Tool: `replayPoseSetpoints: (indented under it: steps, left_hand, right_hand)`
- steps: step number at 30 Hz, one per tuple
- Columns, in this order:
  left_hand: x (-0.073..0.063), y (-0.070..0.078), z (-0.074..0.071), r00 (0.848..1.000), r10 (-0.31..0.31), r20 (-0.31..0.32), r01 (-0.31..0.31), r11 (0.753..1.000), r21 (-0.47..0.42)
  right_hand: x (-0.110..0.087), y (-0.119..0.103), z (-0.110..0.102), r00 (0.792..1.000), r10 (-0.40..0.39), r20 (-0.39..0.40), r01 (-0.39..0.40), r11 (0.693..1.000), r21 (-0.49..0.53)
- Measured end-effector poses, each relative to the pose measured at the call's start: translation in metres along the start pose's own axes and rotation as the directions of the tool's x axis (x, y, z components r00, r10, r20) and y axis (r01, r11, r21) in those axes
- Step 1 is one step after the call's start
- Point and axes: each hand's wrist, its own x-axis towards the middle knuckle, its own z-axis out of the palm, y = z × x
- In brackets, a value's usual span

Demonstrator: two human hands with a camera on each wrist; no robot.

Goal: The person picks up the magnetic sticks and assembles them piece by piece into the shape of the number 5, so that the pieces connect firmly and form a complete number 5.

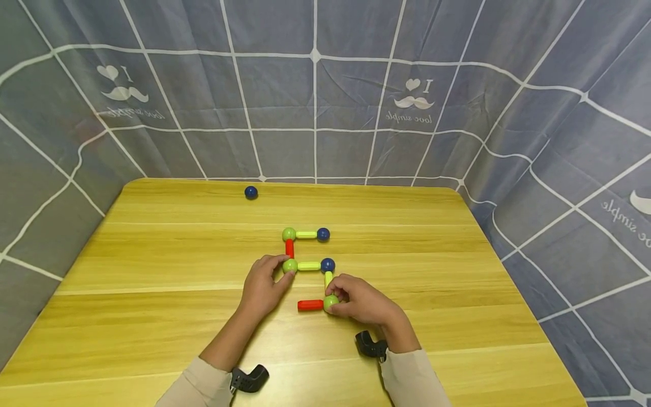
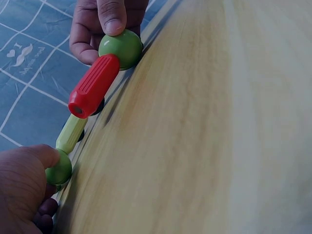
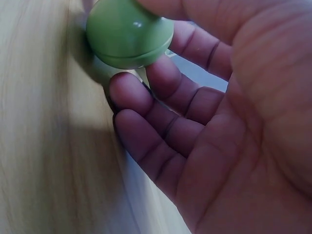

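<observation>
A chain of balls and rods lies on the table in the head view. My left hand (image 1: 263, 285) pinches the middle green ball (image 1: 290, 265) between thumb and fingers. From that ball a red rod (image 1: 289, 248) runs back to another green ball (image 1: 289, 233), and a yellow-green rod (image 1: 309, 266) runs right to a blue ball (image 1: 328, 264). A short yellow-green rod (image 1: 328, 278) links this blue ball to the front green ball (image 1: 330, 304), which my right hand (image 1: 363, 301) grips with thumb and fingertips. Off that ball a red rod (image 2: 92, 87) points left, its far end free.
At the back of the chain, a yellow-green rod (image 1: 306, 234) ends in another blue ball (image 1: 323, 234). A loose blue ball (image 1: 251, 193) sits near the table's back edge. A grey checked curtain (image 1: 315, 96) hangs behind the wooden table (image 1: 152, 282). Black devices (image 1: 250, 379) are strapped at both wrists.
</observation>
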Motion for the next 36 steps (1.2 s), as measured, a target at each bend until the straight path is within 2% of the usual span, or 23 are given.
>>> replayPoseSetpoints:
  steps: [6, 10, 13, 17, 21, 27, 30, 36]
  left_hand:
    - [0.002, 0.0, 0.002, 1.0, -0.029, -0.009, 0.028, 0.999, -0.036]
    - [0.005, -0.004, 0.0, 0.998, -0.055, -0.025, 0.051, 0.989, -0.142]
    - [0.012, -0.011, -0.005, 0.994, -0.081, -0.069, 0.063, 0.972, -0.226]
    - [0.025, -0.024, -0.016, 0.979, -0.148, -0.138, 0.103, 0.952, -0.289]
    - [0.038, -0.037, -0.026, 0.967, -0.199, -0.158, 0.139, 0.935, -0.327]
    - [0.058, -0.052, -0.032, 0.953, -0.211, -0.218, 0.124, 0.927, -0.354]
    - [0.069, -0.057, -0.036, 0.941, -0.215, -0.261, 0.114, 0.928, -0.355]
    - [0.093, -0.068, -0.04, 0.93, -0.211, -0.303, 0.104, 0.937, -0.333]
  right_hand:
    - [0.0, 0.003, -0.001, 1.0, 0.004, -0.002, -0.004, 1.0, 0.002]
    - [0.0, 0.003, -0.001, 1.0, 0.008, -0.003, -0.008, 1.0, 0.011]
    - [0.0, 0.004, -0.002, 1.0, 0.01, -0.002, -0.01, 1.0, 0.014]
    - [0.0, 0.004, -0.003, 1.0, 0.015, -0.007, -0.015, 1.0, 0.016]
    - [-0.001, 0.005, -0.002, 1.0, 0.023, -0.008, -0.022, 0.999, 0.026]
    - [0.0, 0.005, 0.0, 0.999, 0.035, -0.004, -0.035, 0.999, 0.036]
    - [0.002, 0.004, 0.0, 0.999, 0.034, -0.003, -0.034, 0.999, 0.033]
    - [0.003, 0.002, 0.0, 0.999, 0.04, 0.007, -0.04, 0.999, 0.03]
